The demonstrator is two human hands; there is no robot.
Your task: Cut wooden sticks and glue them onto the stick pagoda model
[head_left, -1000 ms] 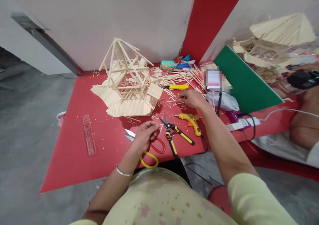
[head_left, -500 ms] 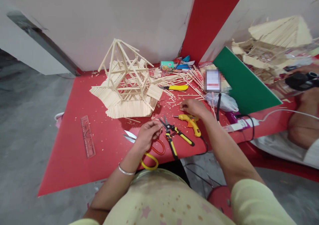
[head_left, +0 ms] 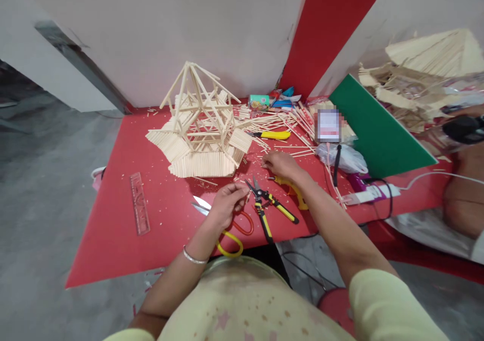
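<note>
My left hand hovers above the red table with its fingers pinched together on a small stick piece, right over the scissors with orange and yellow loops. My right hand reaches over the yellow glue gun, fingers curled down among loose stick bits; what it pinches is too small to make out. Yellow-handled cutters lie between the two hands. The stick-built house frame stands just beyond them.
A clear ruler lies at the left. A yellow utility knife, loose sticks, a green board, a plastic bag and a white power strip crowd the right. Another stick model and another person's arm are at far right.
My right hand drew back from the stick pile toward me and slid left over the glue gun. My left hand stayed pinched above the scissors.
</note>
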